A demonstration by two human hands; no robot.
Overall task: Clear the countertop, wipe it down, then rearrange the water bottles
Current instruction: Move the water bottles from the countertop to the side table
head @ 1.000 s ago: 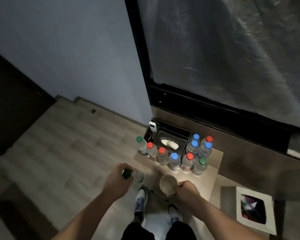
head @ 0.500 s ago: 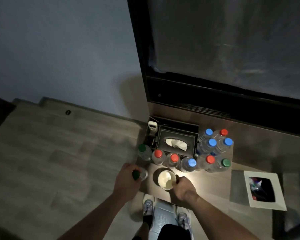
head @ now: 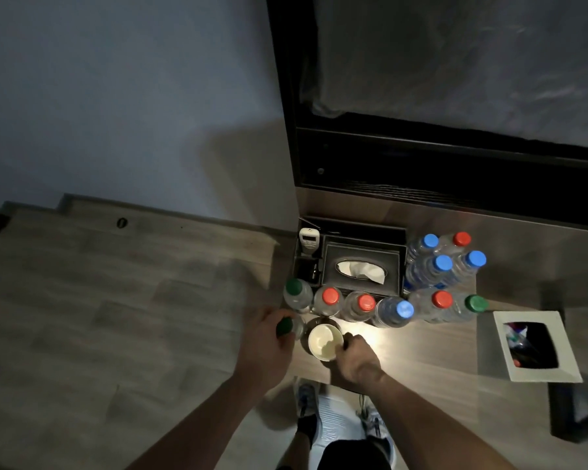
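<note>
- The left hand (head: 263, 337) has its fingers curled round a clear plastic water bottle with a green cap (head: 285, 326), holding it at the front left corner of the wood-grain countertop (head: 421, 347)
- The right hand (head: 353, 359) grips the side of a white paper cup (head: 324, 340) just beside that bottle, near the countertop's front edge; how its fingertips lie behind the cup I cannot tell
- Along the back stand the other clear bottles: a green-capped one (head: 295, 293) at the left edge, then two red-capped and a blue-capped one in a row in front of a dark tissue box (head: 362, 271), and a cluster of six toward the right edge
- A white square bin (head: 537, 346) sits off the right edge, on the floor
- The step in hand looks like clearing: both items are gripped at the edge, though whether they are lifted I cannot tell
- Next calls for carrying the cup level toward the bin, and the bottle to a spot off the surface, without knocking the near row
</note>
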